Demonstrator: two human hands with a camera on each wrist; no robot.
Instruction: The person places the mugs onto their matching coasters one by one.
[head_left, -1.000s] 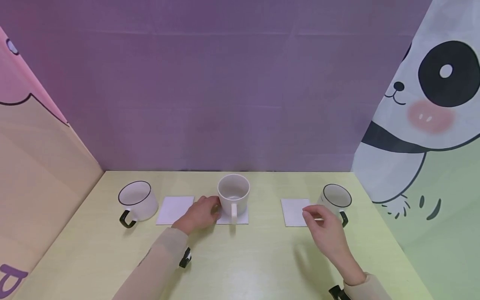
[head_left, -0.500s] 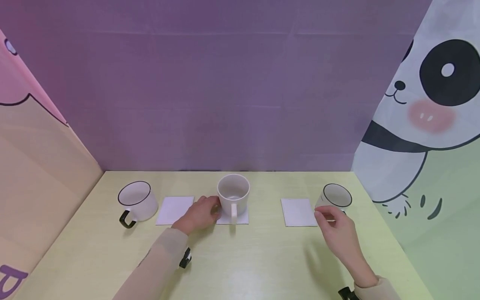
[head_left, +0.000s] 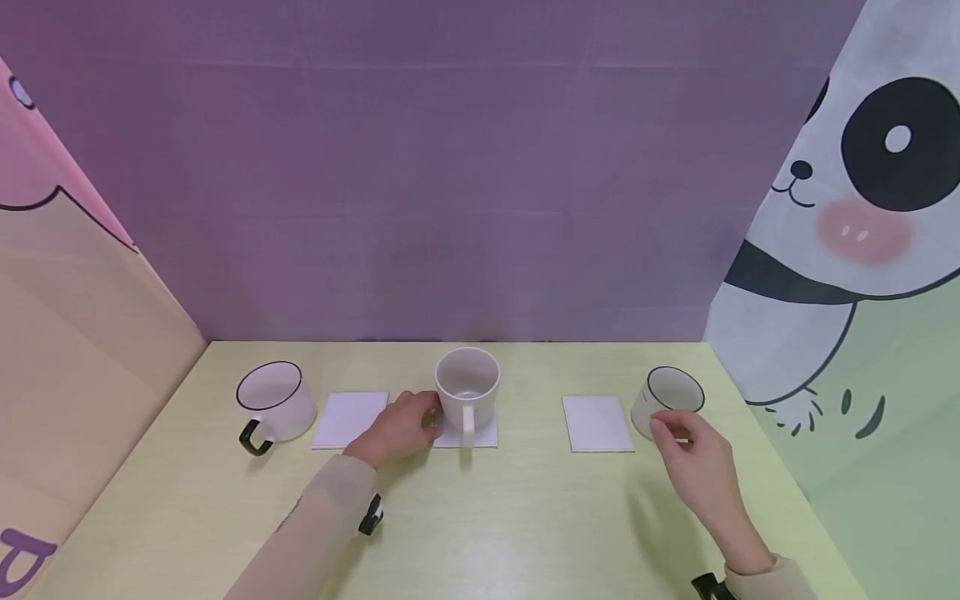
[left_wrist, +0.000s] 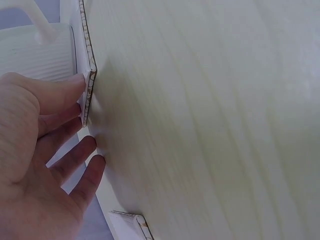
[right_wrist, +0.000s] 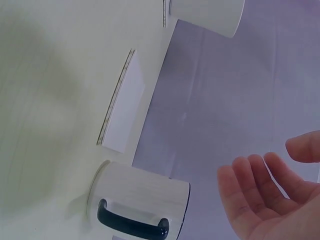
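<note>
A white mug (head_left: 467, 387) with a white handle stands on a white square coaster (head_left: 487, 435) at the back middle. My left hand (head_left: 401, 425) is beside that mug, its thumb and fingertips at the coaster's edge (left_wrist: 90, 75) in the left wrist view. On the right, a white mug with a black rim (head_left: 645, 408) stands directly on the table; my right hand (head_left: 697, 454) hovers in front of it and hides its handle in the head view. The right wrist view shows its black handle (right_wrist: 132, 227) and my fingers apart from the mug, holding nothing.
A second black-rimmed white mug (head_left: 288, 412) with a black handle stands at the far left. One bare coaster (head_left: 348, 419) lies right of it, another (head_left: 598, 425) left of the right mug. A purple backdrop (head_left: 465, 183) rises behind the table (head_left: 510, 517).
My right hand has moved rightward, from over the right coaster's edge to in front of the right mug. The left hand and the mugs have stayed put.
</note>
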